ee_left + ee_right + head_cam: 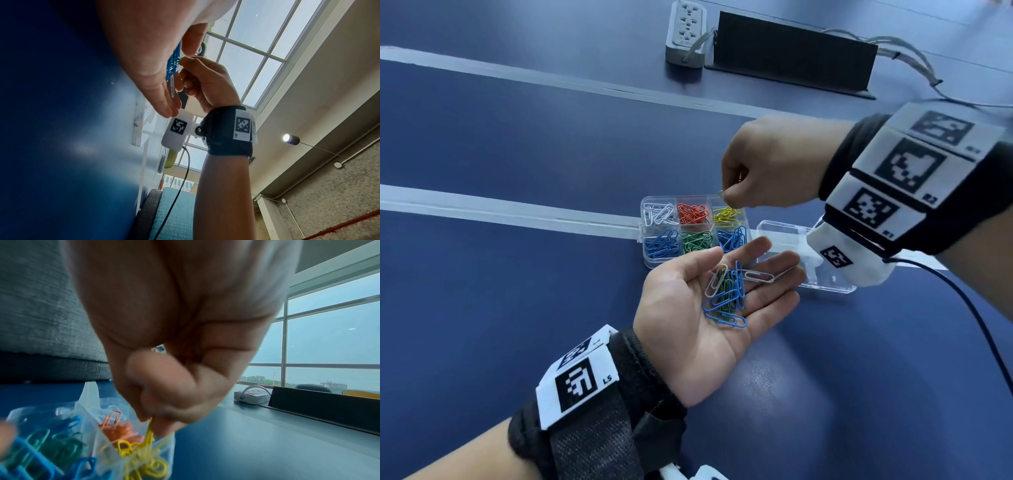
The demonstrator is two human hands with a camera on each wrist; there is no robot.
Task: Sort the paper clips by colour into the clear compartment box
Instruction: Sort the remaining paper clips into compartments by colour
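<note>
The right hand [767, 164] pinches a yellow paper clip [149, 432] just above the clear compartment box's [650, 262] yellow compartment. Beneath it, nearer the person, the left hand [709, 308] lies spread, palm up, cradling loose clips [726, 294] (blue, white, green) over the desk [500, 291].

You have 1 box [650, 262] with 6 compartments, 1 lid [828, 284], 2 white clips [717, 279] in your palm, and 1 power strip [686, 32].
</note>
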